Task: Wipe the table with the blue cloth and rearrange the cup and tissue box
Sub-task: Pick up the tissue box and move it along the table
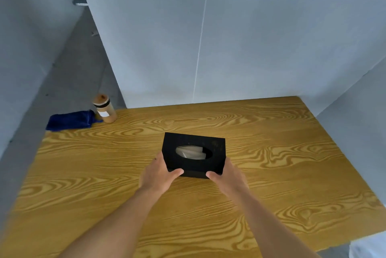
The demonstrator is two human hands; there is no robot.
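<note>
Both hands — left hand (158, 174), right hand (227, 176) — grip one tissue box (193, 154); one cup (105, 108), one blue cloth (71, 121).

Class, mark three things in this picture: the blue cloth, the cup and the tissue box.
blue cloth (70, 121): head view, middle of the folded fabric.
cup (105, 109): head view, its side by the white label.
tissue box (217, 147): head view, black top right of the opening.

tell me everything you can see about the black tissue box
The tissue box is a matte black rectangular box with an oval opening on top, where white tissue shows inside. It sits near the middle of the wooden table, turned slightly askew. The left hand and right hand grip its near corners, thumbs on top.
</note>
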